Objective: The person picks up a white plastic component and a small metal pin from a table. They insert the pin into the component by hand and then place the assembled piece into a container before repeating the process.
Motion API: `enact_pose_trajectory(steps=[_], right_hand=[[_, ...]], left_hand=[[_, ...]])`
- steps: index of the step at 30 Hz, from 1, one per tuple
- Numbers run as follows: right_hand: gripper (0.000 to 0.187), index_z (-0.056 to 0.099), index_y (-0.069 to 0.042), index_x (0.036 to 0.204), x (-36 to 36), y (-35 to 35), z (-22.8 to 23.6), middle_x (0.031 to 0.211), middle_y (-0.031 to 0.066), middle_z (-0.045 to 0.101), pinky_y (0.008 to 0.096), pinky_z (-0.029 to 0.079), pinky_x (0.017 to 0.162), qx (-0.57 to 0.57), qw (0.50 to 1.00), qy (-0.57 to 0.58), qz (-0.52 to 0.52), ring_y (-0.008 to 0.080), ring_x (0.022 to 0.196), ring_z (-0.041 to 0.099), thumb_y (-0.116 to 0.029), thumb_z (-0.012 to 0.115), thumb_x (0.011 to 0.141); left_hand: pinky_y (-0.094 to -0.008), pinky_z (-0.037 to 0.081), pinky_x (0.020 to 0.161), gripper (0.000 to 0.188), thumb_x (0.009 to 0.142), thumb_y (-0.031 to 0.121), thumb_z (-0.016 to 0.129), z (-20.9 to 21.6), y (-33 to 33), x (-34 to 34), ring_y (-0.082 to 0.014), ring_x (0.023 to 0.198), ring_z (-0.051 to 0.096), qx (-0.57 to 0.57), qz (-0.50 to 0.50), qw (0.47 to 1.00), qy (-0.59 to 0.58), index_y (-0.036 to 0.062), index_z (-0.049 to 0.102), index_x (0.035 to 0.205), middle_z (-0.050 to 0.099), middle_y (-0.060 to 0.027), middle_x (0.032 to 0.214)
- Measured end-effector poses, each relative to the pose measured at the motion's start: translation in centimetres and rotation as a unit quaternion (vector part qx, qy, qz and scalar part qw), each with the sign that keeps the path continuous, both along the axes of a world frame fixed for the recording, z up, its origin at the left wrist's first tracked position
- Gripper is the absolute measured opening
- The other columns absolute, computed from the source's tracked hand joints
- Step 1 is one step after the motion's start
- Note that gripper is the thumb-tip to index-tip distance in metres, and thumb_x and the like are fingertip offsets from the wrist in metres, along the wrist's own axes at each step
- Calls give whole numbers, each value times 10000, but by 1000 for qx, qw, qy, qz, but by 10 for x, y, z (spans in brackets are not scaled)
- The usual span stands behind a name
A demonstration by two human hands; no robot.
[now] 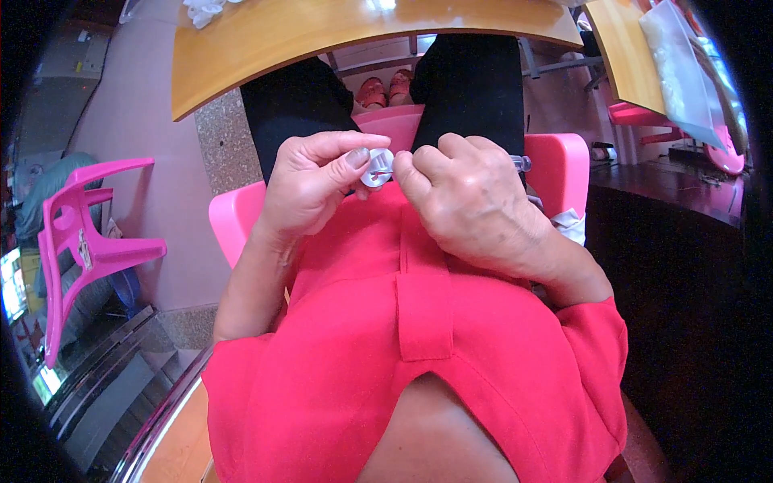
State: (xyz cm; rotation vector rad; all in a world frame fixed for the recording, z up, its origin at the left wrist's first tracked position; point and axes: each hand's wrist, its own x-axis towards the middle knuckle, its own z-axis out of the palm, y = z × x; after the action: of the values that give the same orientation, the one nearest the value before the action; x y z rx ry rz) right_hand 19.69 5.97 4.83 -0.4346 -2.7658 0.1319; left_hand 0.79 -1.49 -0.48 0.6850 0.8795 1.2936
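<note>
My left hand (316, 179) pinches a small round white part (377, 167) between thumb and fingers, above my lap. The part looks like a shallow cup with a hollow facing me. My right hand (469, 187) is closed around what looks like a screwdriver (522, 163). Its see-through handle end sticks out beyond the little-finger side of that hand. From the thumb side a thin metal shaft reaches across to the white part, with its tip at the hollow. Whether a screw sits there is too small to tell.
A wooden table (338, 40) curves across in front, with white pieces (205, 10) at its far left. At upper right stands a see-through plastic bag (684, 76). A pink stool (88, 241) lies tipped at left. Pink chair arms (564, 173) flank me.
</note>
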Motion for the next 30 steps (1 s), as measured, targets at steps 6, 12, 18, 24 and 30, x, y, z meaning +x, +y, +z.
enact_pose_trajectory(steps=[6, 12, 18, 24, 30], right_hand=[[142, 592, -24, 743, -1, 1, -3, 651, 88, 568, 341, 467, 522, 9, 1000, -11, 6, 218, 616, 590, -159, 552, 757], [241, 599, 28, 938, 0, -1, -2, 723, 69, 556, 321, 466, 584, -9, 998, -58, -3, 187, 663, 558, -119, 593, 747], [201, 593, 9, 901, -2, 0, -7, 721, 65, 553, 318, 466, 584, 1, 998, -67, -6, 188, 664, 560, -126, 577, 752], [145, 586, -23, 783, 1, 4, -5, 691, 113, 601, 354, 502, 526, -22, 999, -26, 8, 240, 632, 625, -162, 554, 760], [210, 570, 38, 930, 3, 3, 4, 687, 143, 586, 378, 503, 526, -136, 989, -50, -38, 290, 610, 624, 2, 592, 724]], left_hand=[[-232, 507, 630, 218, 904, 48, 585, 0, -1, 2, -128, 755, 621, -2, 11, 1000, 11, -40, 646, 1094, 667, -99, 883], [-234, 503, 625, 213, 900, 46, 591, 2, -1, 4, -128, 749, 616, -2, 19, 1000, 12, -41, 649, 1086, 665, -97, 880], [-231, 499, 627, 208, 903, 44, 588, 0, 0, 5, -121, 746, 610, 4, 26, 999, 28, -39, 651, 1083, 663, -94, 884], [-228, 493, 647, 209, 904, 46, 589, -1, 2, 4, -116, 763, 604, 35, 18, 997, 59, -39, 650, 1085, 659, -89, 915], [-227, 486, 663, 219, 909, 48, 583, 1, 3, 1, -111, 786, 590, 40, 33, 998, 25, -32, 643, 1104, 647, -70, 943]])
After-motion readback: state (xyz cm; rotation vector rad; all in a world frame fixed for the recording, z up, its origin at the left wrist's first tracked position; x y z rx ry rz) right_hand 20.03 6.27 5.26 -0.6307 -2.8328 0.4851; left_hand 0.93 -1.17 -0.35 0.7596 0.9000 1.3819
